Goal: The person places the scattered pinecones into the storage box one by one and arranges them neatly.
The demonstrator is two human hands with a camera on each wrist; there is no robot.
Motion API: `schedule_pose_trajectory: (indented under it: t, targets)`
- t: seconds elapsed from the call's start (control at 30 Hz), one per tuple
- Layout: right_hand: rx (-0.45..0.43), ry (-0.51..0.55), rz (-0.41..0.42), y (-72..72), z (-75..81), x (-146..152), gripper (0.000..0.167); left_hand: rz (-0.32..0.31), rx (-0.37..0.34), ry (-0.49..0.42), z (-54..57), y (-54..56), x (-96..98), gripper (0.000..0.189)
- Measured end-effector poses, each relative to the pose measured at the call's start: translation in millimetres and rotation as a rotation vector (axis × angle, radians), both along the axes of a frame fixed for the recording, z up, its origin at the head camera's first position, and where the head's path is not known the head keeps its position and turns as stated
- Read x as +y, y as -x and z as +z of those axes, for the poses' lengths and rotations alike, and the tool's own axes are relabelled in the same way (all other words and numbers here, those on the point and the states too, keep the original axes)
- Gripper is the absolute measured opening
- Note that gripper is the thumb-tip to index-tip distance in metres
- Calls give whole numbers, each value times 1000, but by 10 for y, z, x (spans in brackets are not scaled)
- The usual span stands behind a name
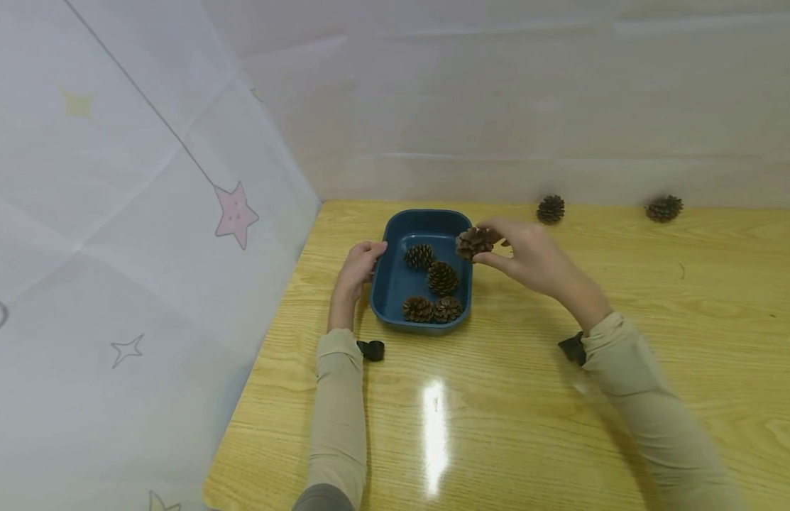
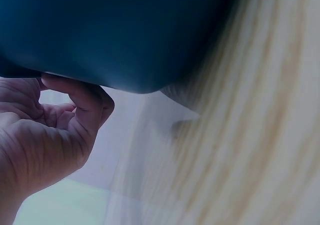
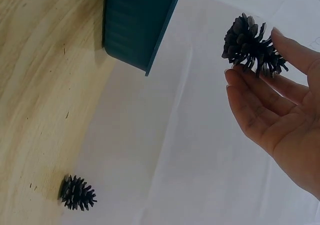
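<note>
A deep blue rectangular tub holds several brown pine cones on its floor, among them one pine cone near the middle. At the tub's left side my left hand grips the rim with its thumb; its curled fingers show against the outer wall in the left wrist view. My right hand pinches another pine cone between thumb and fingertips, over the tub's right rim. The right wrist view shows this held cone raised above the rim.
Two more pine cones lie along the back edge of the wooden table: one cone behind my right hand, another cone farther right. White sheeting hangs behind the table, and a star-printed sheet lines the left side.
</note>
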State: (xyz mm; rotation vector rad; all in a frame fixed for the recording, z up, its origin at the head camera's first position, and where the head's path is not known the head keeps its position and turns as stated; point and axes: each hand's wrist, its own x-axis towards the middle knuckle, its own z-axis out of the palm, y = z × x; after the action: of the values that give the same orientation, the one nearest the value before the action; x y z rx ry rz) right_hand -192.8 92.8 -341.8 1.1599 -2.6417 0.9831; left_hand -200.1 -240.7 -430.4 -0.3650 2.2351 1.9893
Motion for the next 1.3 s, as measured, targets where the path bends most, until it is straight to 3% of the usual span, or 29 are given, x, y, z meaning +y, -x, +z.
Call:
schedule_pose_trajectory:
  t: [0.87,1.3]
  targets:
    - [-51,-38,71,-86,-117,-340,52,2,2,9,-11,2,-7,40]
    - [-11,-30,138,-122,-218,-531,48,2,-9,17,14,-5,-2,44]
